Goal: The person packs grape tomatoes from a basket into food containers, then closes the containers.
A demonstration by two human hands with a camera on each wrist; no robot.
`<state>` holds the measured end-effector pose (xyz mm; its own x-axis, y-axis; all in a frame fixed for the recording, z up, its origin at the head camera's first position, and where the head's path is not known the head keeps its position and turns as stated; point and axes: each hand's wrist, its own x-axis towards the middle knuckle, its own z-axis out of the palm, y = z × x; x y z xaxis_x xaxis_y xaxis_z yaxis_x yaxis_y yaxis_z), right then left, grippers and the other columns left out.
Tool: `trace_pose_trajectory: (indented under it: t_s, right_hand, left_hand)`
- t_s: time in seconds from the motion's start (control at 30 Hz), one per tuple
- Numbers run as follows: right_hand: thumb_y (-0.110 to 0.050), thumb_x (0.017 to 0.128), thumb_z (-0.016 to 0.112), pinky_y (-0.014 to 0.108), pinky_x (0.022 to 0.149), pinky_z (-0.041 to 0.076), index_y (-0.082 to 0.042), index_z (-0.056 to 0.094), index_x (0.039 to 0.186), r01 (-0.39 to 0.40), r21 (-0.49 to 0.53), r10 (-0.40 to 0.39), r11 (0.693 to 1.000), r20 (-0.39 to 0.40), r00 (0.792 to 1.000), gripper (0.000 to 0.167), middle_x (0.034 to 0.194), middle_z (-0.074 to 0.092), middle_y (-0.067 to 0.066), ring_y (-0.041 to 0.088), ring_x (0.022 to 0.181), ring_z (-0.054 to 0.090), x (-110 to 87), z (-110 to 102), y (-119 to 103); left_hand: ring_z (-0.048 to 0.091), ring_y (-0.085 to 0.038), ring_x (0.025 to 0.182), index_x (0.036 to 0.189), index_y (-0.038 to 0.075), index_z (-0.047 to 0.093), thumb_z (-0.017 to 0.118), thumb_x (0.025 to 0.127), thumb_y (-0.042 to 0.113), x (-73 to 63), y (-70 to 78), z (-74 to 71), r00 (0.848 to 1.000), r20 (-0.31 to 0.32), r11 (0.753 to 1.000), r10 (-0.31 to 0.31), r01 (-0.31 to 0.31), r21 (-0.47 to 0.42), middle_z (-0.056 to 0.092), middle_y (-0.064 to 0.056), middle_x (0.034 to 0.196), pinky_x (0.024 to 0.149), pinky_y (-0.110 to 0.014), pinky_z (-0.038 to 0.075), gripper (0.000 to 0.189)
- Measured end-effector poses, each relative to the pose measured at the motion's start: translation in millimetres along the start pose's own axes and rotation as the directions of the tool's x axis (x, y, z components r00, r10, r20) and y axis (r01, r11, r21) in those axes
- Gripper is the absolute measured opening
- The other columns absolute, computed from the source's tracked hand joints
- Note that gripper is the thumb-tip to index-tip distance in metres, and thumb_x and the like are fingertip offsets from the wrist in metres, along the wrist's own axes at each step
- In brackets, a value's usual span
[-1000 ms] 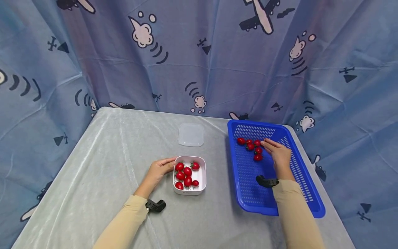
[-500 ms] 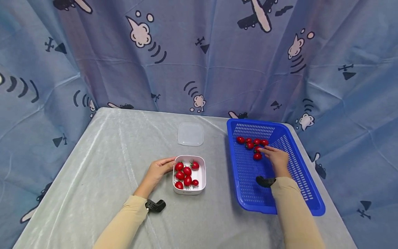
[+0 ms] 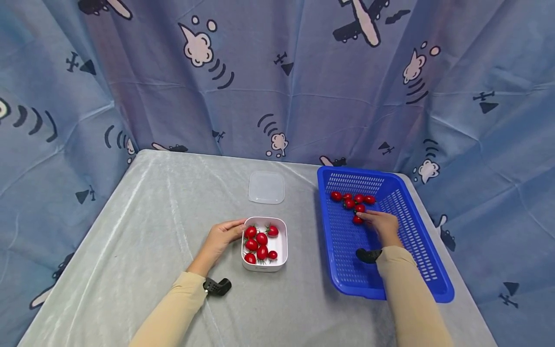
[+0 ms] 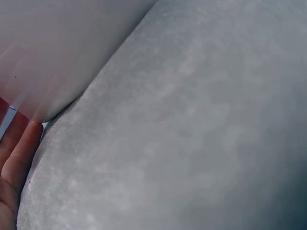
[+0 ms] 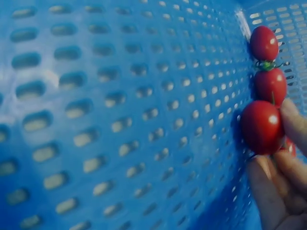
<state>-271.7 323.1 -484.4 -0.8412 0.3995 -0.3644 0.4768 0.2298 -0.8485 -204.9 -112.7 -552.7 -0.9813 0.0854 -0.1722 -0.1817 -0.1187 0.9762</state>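
In the head view my left hand (image 3: 222, 236) touches the left side of a small white square box (image 3: 282, 241), which holds several red cherry tomatoes (image 3: 261, 239). The left wrist view shows its fingers (image 4: 24, 153) lying straight against the box's pale wall (image 4: 62, 52). Over on the right, my right hand (image 3: 382, 225) reaches into a blue perforated basket (image 3: 347, 260). Its thumb and fingertips pinch the nearest cherry tomato (image 5: 261, 127), low in the basket. Several more cherry tomatoes (image 3: 349, 204) lie just beyond, close together on the basket floor.
A clear, flat lid (image 3: 266, 188) lies on the pale grey cloth-covered table (image 3: 191, 193) behind the white box. Blue curtains (image 3: 251, 86) with airplane prints hang behind and at both sides. The basket's raised rim (image 3: 324, 226) stands between the right hand and the box.
My right hand has moved from the back tomato toward the nearest one and now has its fingertips around it. The left hand and the box stay put.
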Motion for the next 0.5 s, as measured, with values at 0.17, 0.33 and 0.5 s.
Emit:
trace_pose_trajectory:
  t_s: [0.17,0.33,0.5]
  right_hand:
    - [-0.020,0.083,0.082,0.033,0.090,0.056,0.009,0.061,0.129,-0.049,-0.024,0.049,0.998,-0.016,0.999,0.059,0.088,0.072,0.000,0.002,0.065,0.064,-0.5,2.3,-2.3]
    - [-0.021,0.081,0.084,0.038,0.094,0.054,0.009,0.060,0.130,-0.084,-0.037,0.083,0.996,-0.022,0.996,0.062,0.101,0.072,0.010,0.006,0.066,0.066,-2.1,4.2,-3.0]
    - [-0.019,0.082,0.083,0.038,0.096,0.055,0.009,0.062,0.127,-0.068,-0.008,0.068,0.998,-0.028,0.997,0.058,0.073,0.070,-0.006,0.003,0.060,0.067,-5.0,-0.3,-9.9]
  left_hand:
    - [0.068,0.000,0.091,0.129,-0.007,0.062,0.068,0.094,0.015,0.0,0.1,-0.6,1.000,-0.005,1.000,-0.002,0.002,-0.006,0.075,-0.004,0.112,0.087,-0.018,0.056,0.041]
    - [0.068,0.000,0.091,0.129,-0.007,0.062,0.068,0.094,0.015,0.2,-0.1,-0.8,1.000,0.000,1.000,-0.003,0.003,-0.003,0.074,-0.007,0.114,0.087,-0.018,0.057,0.041]
    - [0.068,0.000,0.091,0.129,-0.006,0.062,0.068,0.094,0.015,-0.2,0.4,-0.4,1.000,-0.001,1.000,-0.001,0.001,-0.002,0.074,-0.009,0.116,0.087,-0.018,0.057,0.041]
